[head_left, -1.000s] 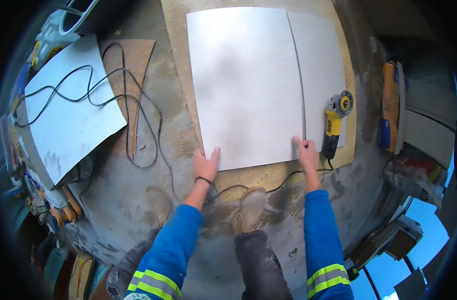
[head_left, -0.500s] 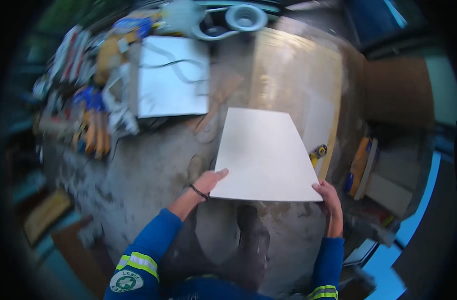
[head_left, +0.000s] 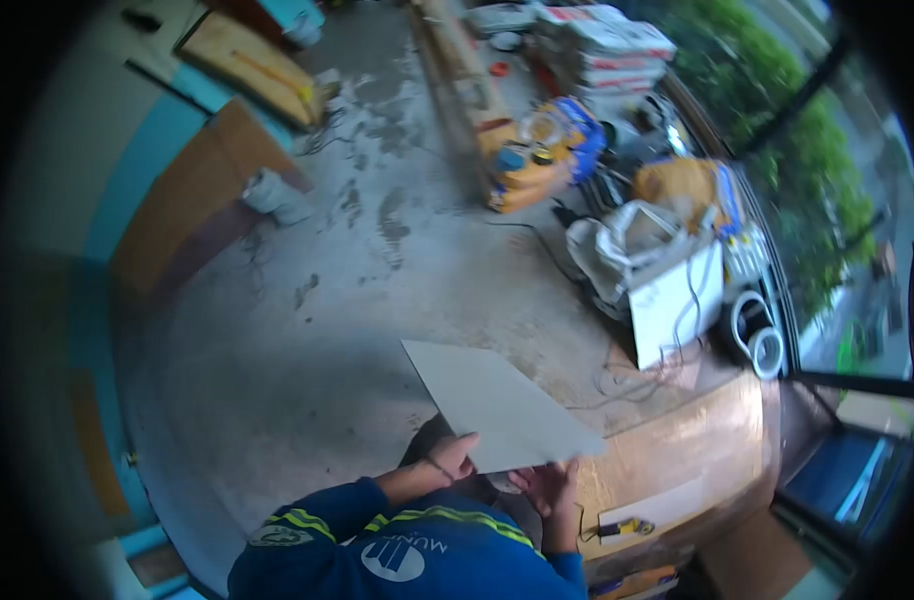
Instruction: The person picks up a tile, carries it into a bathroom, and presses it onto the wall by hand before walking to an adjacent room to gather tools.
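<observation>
Pale panel (head_left: 507, 405) clutched by left grip (head_left: 457, 457) plus right grip (head_left: 547, 487), yellow grinder (head_left: 629, 527) parked off to right of both.

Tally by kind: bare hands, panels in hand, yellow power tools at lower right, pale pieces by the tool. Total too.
Hands: 2 (left hand, right hand)
Held panel: 1
Yellow power tool: 1
Pale piece by the tool: 1
Total: 5
</observation>
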The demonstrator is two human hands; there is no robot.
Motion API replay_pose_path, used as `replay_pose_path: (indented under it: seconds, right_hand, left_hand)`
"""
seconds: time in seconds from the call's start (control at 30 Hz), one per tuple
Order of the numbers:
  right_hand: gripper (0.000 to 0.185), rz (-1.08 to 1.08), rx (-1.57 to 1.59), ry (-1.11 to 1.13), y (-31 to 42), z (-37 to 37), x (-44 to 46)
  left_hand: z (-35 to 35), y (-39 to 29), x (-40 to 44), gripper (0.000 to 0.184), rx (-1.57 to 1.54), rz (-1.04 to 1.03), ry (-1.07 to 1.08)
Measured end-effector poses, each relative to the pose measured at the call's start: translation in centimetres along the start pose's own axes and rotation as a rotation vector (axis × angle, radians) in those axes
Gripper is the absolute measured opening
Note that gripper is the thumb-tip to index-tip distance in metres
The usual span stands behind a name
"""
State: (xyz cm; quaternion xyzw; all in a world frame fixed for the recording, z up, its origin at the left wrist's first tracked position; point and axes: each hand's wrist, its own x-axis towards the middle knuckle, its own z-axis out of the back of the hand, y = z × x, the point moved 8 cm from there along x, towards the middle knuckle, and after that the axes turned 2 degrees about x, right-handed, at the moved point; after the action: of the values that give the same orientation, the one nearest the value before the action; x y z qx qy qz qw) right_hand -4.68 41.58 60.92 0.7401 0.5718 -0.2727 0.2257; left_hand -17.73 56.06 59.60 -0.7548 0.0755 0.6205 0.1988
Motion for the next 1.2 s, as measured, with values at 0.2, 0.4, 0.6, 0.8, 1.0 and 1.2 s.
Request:
replay_pose_path:
  seconds: [0.2,0.4,0.6,0.8,1.0,1.2]
  right_hand:
    - [0.041,0.336,-1.569,0.242,-6.0,-16.6,19.4]
    - [0.032,0.307,-1.523,0.518,-9.1,-48.4,21.1]
    - [0.025,0.264,-2.096,0.760,-9.4,-72.2,24.7]
    - [0.021,0.697,-2.578,1.543,-9.1,-91.9,31.8]
    - [0.020,0.646,-2.523,1.039,-4.3,-107.2,47.9]
    - [0.030,0.829,-2.029,0.913,-2.2,-116.7,70.4]
  left_hand:
    - [10.9,-15.7,-3.2,0.028,-0.327,-0.225,-0.179]
    - [25.3,-26.6,-13.1,0.034,0.271,-0.446,-0.060]
    - [34.9,-46.1,11.3,0.069,-0.527,-0.562,-0.329]
    - [24.9,-66.1,19.7,0.075,-1.096,-0.506,0.183]
    - [38.6,-82.8,17.2,0.069,-1.516,-1.087,-0.141]
    - [49.6,-100.1,7.3,0.098,-1.311,-1.055,-0.242]
